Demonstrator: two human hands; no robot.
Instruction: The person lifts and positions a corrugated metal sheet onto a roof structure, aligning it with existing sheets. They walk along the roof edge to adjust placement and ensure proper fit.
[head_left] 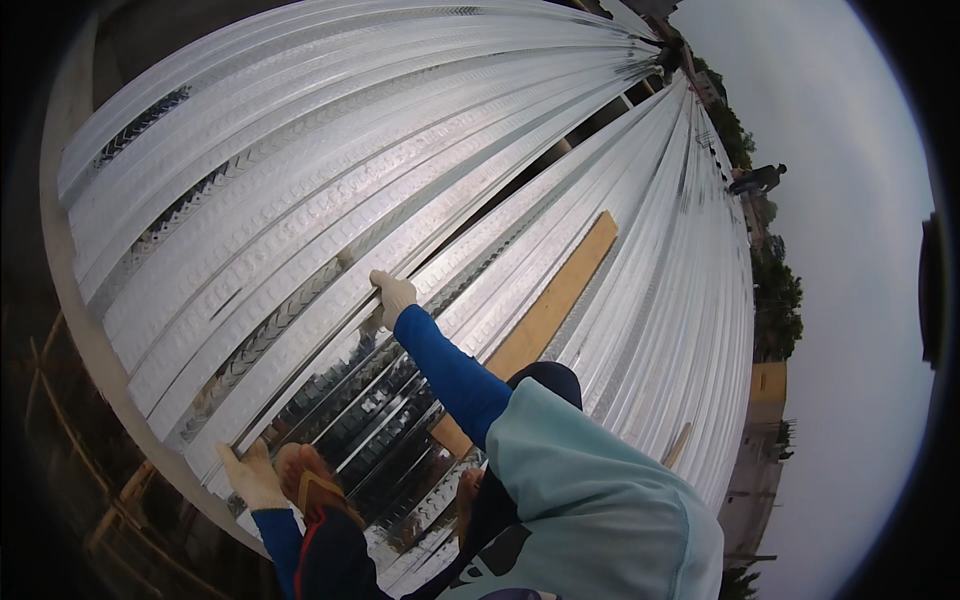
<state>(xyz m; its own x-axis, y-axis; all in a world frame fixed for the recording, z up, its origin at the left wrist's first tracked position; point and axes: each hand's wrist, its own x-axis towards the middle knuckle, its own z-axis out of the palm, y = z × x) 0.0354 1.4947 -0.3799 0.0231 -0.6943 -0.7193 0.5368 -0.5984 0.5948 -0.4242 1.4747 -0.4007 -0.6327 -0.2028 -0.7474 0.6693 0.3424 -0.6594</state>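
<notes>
Ribbed, shiny metal decking sheets [300, 205] stretch from near my feet far toward the upper right. My left hand [252, 475], in a pale glove, is closed on the edge of one sheet near its end, beside my sandalled foot [310, 480]. Farther along that same edge, my gloved right hand [395, 297] is closed on it too, fingers wrapped round the rim. Between the hands and my feet lies a darker, mirror-like stretch of sheet [375, 420]. The fingers' undersides are hidden.
A wooden plank [560, 290] lies along the sheets to my right, and a smaller wood strip [678, 445] beyond it. Dark gaps show between some sheets. A concrete edge [90, 330] borders the left, with bamboo poles [75, 440] below. Two people [762, 180] are far off.
</notes>
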